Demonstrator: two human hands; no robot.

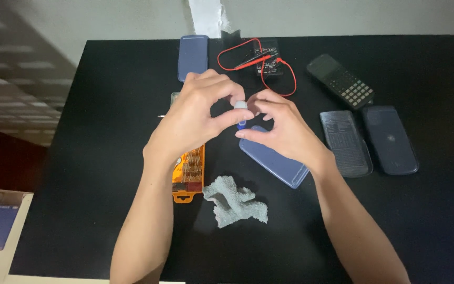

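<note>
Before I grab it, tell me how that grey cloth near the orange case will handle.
The grey cloth lies crumpled in loose folds on the black table, so it is probably floppy and will sag when lifted. It looks thin and fuzzy, so likely light. Pushed, it would probably bunch up rather than slide neatly or roll.

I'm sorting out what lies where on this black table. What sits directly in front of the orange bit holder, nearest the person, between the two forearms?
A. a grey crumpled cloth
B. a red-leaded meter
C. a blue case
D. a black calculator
A: the grey crumpled cloth lies just beside the lower end of the orange bit holder, between the forearms, while the calculator lies at the far right of the table.
</note>
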